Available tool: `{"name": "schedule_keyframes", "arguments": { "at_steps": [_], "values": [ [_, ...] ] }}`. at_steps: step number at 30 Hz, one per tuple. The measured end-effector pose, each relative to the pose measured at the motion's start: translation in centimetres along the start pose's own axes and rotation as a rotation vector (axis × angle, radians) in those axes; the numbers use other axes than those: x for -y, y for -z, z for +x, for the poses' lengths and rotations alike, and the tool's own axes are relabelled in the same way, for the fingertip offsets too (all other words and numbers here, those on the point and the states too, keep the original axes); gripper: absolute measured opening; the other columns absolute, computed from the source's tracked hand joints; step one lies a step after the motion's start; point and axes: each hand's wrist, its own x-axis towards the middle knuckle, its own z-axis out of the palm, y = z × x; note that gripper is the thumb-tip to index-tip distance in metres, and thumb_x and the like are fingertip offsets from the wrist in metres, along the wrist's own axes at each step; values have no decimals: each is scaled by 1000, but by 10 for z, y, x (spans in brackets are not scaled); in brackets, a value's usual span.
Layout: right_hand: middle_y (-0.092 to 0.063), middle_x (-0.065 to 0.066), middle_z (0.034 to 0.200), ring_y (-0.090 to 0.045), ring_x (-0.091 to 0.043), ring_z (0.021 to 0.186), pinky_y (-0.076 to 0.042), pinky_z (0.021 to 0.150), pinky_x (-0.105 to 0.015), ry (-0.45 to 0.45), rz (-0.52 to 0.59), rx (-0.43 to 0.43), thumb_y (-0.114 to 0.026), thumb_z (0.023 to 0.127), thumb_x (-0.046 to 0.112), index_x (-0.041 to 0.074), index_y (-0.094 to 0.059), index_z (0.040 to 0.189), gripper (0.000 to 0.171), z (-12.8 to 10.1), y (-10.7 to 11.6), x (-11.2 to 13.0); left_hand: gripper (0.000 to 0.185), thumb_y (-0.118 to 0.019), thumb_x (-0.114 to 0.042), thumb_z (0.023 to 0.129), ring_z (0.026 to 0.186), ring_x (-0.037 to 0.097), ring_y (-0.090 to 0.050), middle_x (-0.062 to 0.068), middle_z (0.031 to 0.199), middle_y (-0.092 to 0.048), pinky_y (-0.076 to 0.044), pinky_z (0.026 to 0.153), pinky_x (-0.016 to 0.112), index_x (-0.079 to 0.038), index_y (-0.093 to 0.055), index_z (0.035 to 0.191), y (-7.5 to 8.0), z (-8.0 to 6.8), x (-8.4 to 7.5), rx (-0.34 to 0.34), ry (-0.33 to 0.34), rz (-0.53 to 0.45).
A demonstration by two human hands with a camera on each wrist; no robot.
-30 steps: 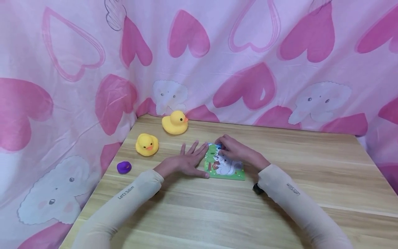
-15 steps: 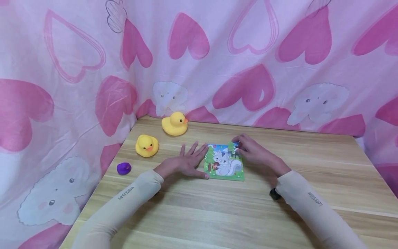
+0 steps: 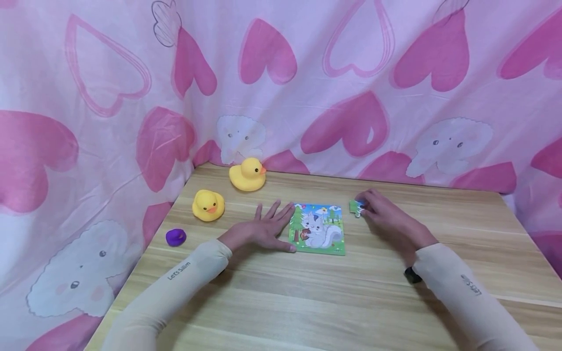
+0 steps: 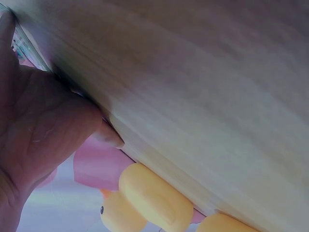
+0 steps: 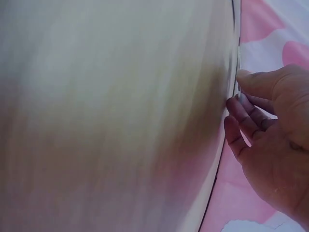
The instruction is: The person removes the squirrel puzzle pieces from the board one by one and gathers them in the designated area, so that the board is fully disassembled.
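A square picture puzzle (image 3: 317, 229) with a grey squirrel, an acorn and green trees lies on the table. My left hand (image 3: 262, 230) is spread flat along its left side, index fingertip at the top left corner and thumb at the bottom left one. To the right of the puzzle, my right hand (image 3: 383, 209) pinches a jigsaw piece (image 3: 354, 208) in green, blue and white between thumb and fingers. In the right wrist view the right hand (image 5: 275, 130) appears with the piece as a thin edge. The left wrist view shows my left hand (image 4: 43, 121) low over the wood.
Two yellow rubber ducks, one farther back (image 3: 248, 174) and one nearer (image 3: 208, 205), stand on the left of the wooden table (image 3: 281, 297). A small purple duck (image 3: 176, 237) sits by the left edge. A pink heart-patterned curtain (image 3: 281, 97) hangs behind and at the sides.
My right hand has moved right, from over the puzzle's upper part to beside it, carrying the jigsaw piece. The squirrel picture is uncovered now. My left hand has stayed in place.
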Motion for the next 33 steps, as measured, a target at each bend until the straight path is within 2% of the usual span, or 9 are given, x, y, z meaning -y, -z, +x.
{"name": "schedule_keyframes", "arguments": {
  "at_steps": [8, 15, 20, 24, 29, 33],
  "values": [
    [-55, -14, 135, -56, -32, 123, -50, 113, -58, 42, -59, -25, -64, 104, 4, 4, -58, 140, 37, 4, 1, -8, 122, -55, -86, 88, 165, 30, 25, -8, 178, 21, 19, 124, 73, -25, 13, 170, -2, 2, 1, 2, 4, -1],
    [-55, -11, 135, -57, -31, 122, -52, 111, -57, -12, -89, 1, -67, 103, 10, 8, -58, 142, 40, 4, 5, -3, 122, -56, -85, 89, 165, 30, 24, -7, 179, 21, 19, 124, 73, -25, 12, 170, -2, 2, 2, 0, 5, 0],
    [-60, -17, 133, -61, -36, 124, -53, 109, -58, 44, -160, 19, -71, 99, 6, 1, -60, 139, 42, 10, 12, 7, 121, -56, -85, 89, 165, 31, 25, -8, 179, 21, 19, 124, 72, -25, 12, 170, -2, 3, 3, -1, 1, -4],
    [-65, -22, 135, -64, -41, 125, -55, 106, -59, 121, -121, 16, -71, 98, 2, -2, -60, 140, 43, 17, 14, 17, 121, -55, -85, 89, 165, 31, 25, -8, 179, 21, 18, 125, 72, -25, 12, 170, -3, 4, 4, -6, -7, 12],
    [-68, -22, 136, -67, -39, 122, -57, 102, -58, 190, -36, 17, -73, 97, 6, -2, -62, 140, 44, 25, 9, 34, 121, -54, -85, 90, 165, 31, 25, -6, 178, 22, 19, 124, 73, -24, 14, 170, -3, 3, 3, 0, -10, 5],
    [-70, -20, 133, -67, -36, 120, -58, 101, -55, 205, 38, 53, -75, 96, 8, -2, -64, 139, 46, 30, -3, 48, 119, -53, -84, 91, 165, 30, 25, -7, 178, 22, 19, 124, 72, -25, 14, 170, -2, 3, 3, 3, -3, 5]
  ]
}}
